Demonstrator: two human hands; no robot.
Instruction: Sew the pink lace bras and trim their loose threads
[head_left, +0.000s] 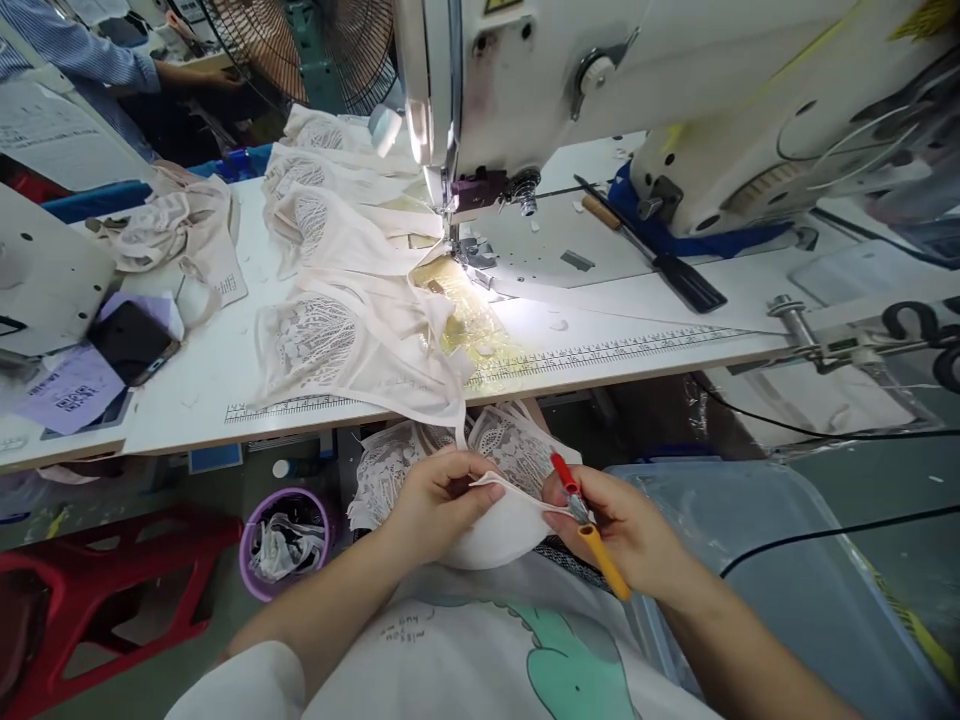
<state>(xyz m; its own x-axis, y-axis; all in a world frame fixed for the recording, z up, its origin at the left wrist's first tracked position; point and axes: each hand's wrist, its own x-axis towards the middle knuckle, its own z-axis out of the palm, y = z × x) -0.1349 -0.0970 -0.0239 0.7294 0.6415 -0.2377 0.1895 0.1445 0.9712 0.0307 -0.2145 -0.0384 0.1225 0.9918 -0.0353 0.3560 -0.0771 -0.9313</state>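
Over my lap, my left hand pinches the edge of a white bra cup between thumb and fingers. The opposite end of that edge is pinched by my right hand. Tucked in the same right hand is a small tool with a red tip and orange handle, perhaps a seam ripper or thread snips. Lace bra parts hang behind the cup, below the table edge. A strap runs up from them to a cream lace bra lying on the table.
A sewing machine with its lamp lit stands ahead. More bras lie left of its needle. A screwdriver lies right, a phone left. Below are a purple bin, red stool and plastic tub. Another person's sleeve shows beyond.
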